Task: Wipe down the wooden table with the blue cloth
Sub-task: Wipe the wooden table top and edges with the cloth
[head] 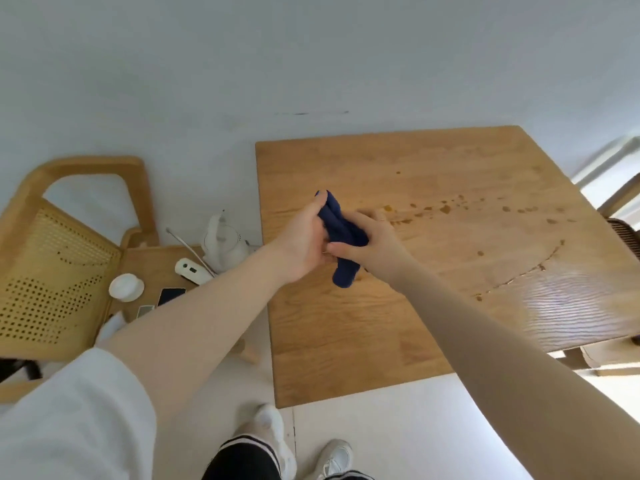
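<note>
Above the table (346, 358), left hand (304, 244) and right hand (375, 242) both clenching the bunched cloth (341, 230), probably gathering a pad before wiping the brown spills (445, 209).

No text, label, brand, number or sign is showing clearly enough to read on anything here
</note>
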### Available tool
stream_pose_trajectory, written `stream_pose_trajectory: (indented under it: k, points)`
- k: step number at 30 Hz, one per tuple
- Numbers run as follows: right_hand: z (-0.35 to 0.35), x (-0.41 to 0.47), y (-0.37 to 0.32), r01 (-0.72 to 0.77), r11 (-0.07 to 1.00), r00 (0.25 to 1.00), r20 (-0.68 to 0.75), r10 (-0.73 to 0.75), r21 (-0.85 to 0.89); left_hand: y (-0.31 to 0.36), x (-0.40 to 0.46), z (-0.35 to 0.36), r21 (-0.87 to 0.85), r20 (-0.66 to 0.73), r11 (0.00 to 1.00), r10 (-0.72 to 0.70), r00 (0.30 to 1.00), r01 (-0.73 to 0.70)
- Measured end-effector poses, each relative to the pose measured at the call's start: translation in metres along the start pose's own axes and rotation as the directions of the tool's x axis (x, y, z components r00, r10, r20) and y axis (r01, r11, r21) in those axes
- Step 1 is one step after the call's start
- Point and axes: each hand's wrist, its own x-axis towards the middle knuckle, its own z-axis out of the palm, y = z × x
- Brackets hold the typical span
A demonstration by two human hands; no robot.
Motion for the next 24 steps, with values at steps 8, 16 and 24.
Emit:
stream_pose_trajectory:
  k: [8,16,24]
  points:
    - [0.005,0.083,0.005,-0.163,0.950,0.986,0.071,0.149,0.267,0.040,0.039,-0.042,0.462,-0.072,0.886,0.091,0.993,-0.047]
    - [-0.004,0.166,-0.010,-0.039,0.998,0.985,-0.167,0.047,0.048,0.054,0.065,-0.101,0.555,-0.264,0.832,0.167,0.950,0.008]
    - [0.040,0.236,0.027,0.373,0.620,0.924,0.333,-0.185,-0.690,0.015,0.100,-0.134,0.731,-0.343,0.668,0.185,0.921,0.138]
